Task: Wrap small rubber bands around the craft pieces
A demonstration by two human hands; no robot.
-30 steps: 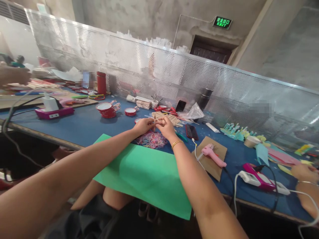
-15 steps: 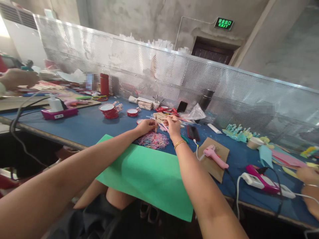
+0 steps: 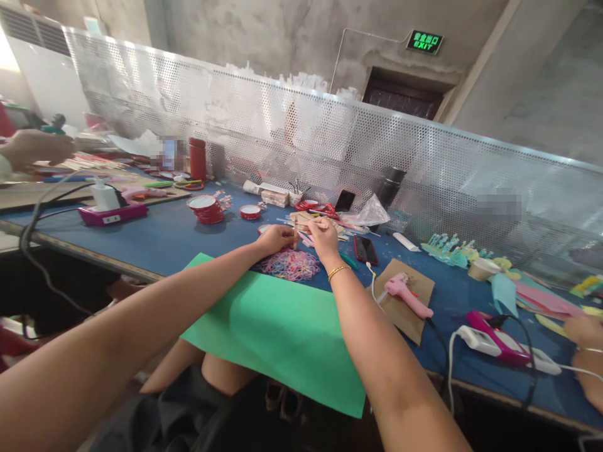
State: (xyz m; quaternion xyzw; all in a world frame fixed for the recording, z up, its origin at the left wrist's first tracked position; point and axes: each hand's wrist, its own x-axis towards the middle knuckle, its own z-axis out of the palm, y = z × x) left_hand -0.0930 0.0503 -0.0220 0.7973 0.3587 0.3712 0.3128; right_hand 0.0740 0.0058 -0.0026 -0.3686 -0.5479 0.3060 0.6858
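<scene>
My left hand (image 3: 277, 238) is closed in a pinch on a thin brownish stick (image 3: 296, 231) that stands upright over the table. Just right of it, the fingers of my right hand (image 3: 324, 237) pinch together; a slim pale piece seems to reach from them toward the stick, too small to name. Below both hands lies a tangled pile of multicoloured thin strands (image 3: 293, 265). A green sheet (image 3: 277, 339) spans the table edge and my lap, under my forearms.
A pink glue gun (image 3: 407, 295) rests on brown cardboard (image 3: 421, 326) at right, near a magenta power strip (image 3: 499, 339). Stacked red-rimmed discs (image 3: 207, 210), a red bottle (image 3: 197, 160) and a phone (image 3: 366, 250) stand or lie around. Other people's hands (image 3: 40, 150) show at the sides.
My right hand has shifted slightly left and its fingers have turned a little. My left hand keeps its pinch on the stick, nearly still.
</scene>
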